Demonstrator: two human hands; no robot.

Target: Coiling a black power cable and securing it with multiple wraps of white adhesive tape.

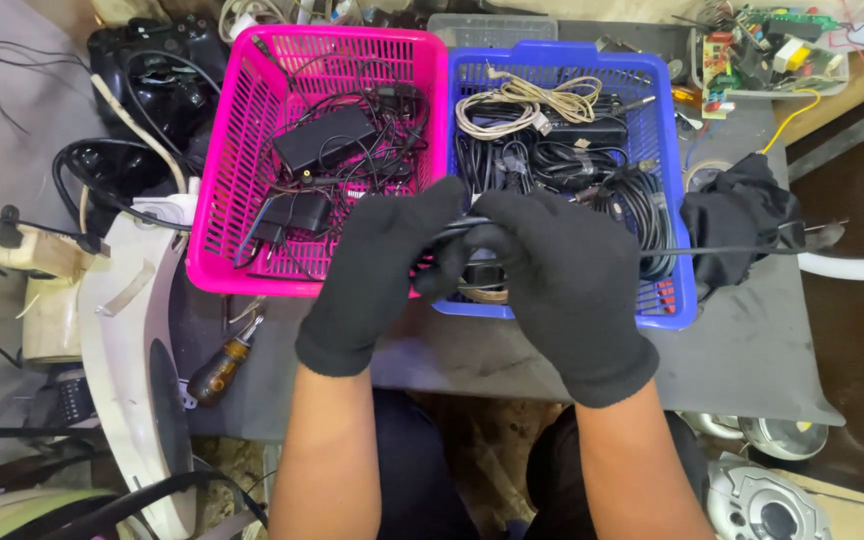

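Both my hands wear black gloves and meet over the near edge of two baskets. My left hand and my right hand pinch a thin black cable between them; it runs off to the right past the blue basket. The pink basket holds black power adapters and thin wires. The blue basket holds coiled black and beige cables. A small dark object lies half hidden under my fingers.
A screwdriver with a brown handle lies on the grey worktop. A white appliance shell sits at left, black cloth right of the blue basket, circuit boards at top right.
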